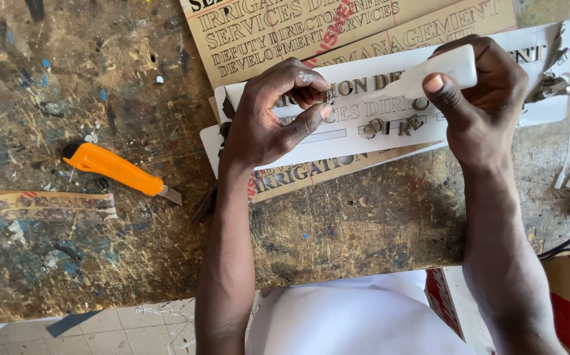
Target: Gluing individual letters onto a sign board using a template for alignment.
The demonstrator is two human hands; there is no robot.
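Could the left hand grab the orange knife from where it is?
Probably yes. The knife lies in the open on the workbench, just to the left of the left hand, with nothing between them. But that hand's fingers are pinching at a letter on the white sheet, so it would have to let go first.

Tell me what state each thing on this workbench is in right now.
left hand: fingertips pinched over the white sheet
right hand: gripping a white strip
white strip: held, lifted
white sheet: flat, some letters loosened
orange utility knife: lying untouched, blade out
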